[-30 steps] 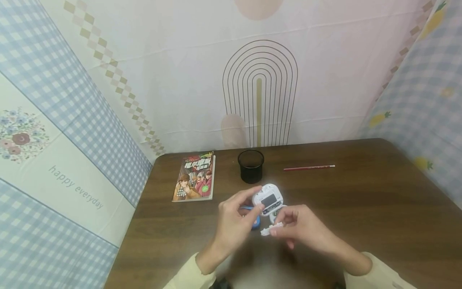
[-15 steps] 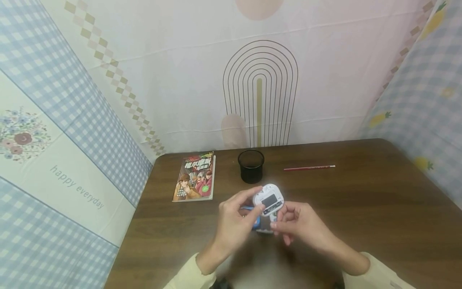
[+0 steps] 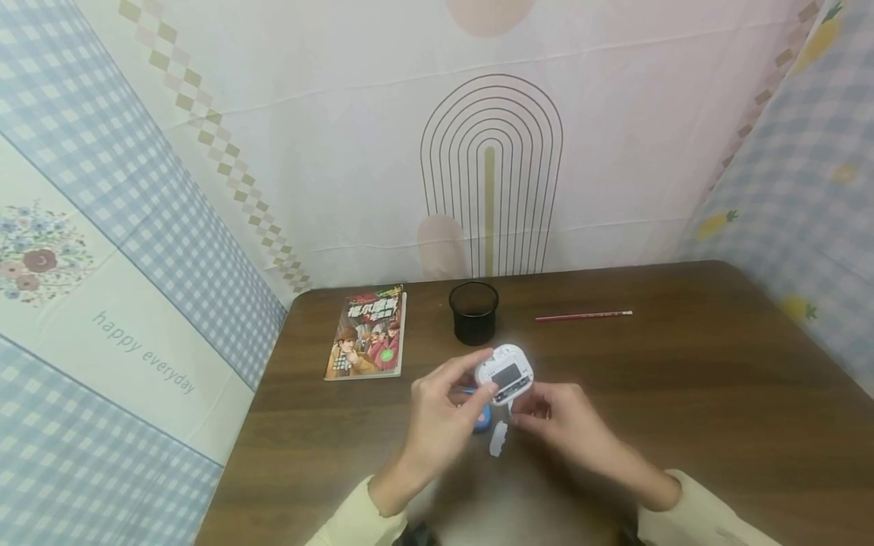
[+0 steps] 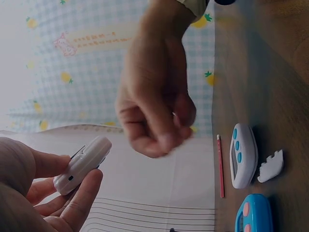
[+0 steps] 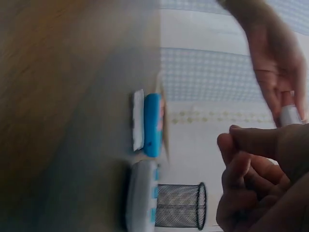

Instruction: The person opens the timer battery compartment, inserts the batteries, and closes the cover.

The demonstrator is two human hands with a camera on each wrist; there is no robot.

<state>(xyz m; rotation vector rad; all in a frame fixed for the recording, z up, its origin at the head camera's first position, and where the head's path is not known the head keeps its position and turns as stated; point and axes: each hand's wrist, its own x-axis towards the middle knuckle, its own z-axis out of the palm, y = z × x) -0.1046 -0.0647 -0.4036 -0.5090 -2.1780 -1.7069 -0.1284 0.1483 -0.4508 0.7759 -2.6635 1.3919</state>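
My left hand point(image 3: 440, 421) holds a white digital timer point(image 3: 504, 375), pinched between thumb and fingers, its back with a dark rectangle turned up. My right hand point(image 3: 563, 413) is beside the timer's lower right, thumb and fingers loosely curled; nothing shows between them in the right wrist view. A small white cover with notched edges point(image 4: 272, 167) lies on the table just below the hands. Beside it are a white timer with blue buttons point(image 4: 245, 154), mostly hidden in the head view, and a blue timer with pink buttons point(image 4: 255, 215), partly behind my left hand.
A black mesh pen holder point(image 3: 474, 315) stands at the back of the brown table point(image 3: 683, 394). To its left lies a comic-covered book point(image 3: 365, 334), to its right a red pencil point(image 3: 583, 316). Patterned cloth point(image 3: 355, 136) hangs behind.
My right hand has lowered the white cover to the table and let go of it, then shifted right and up beside the timer. My left hand has kept its hold with barely any movement.
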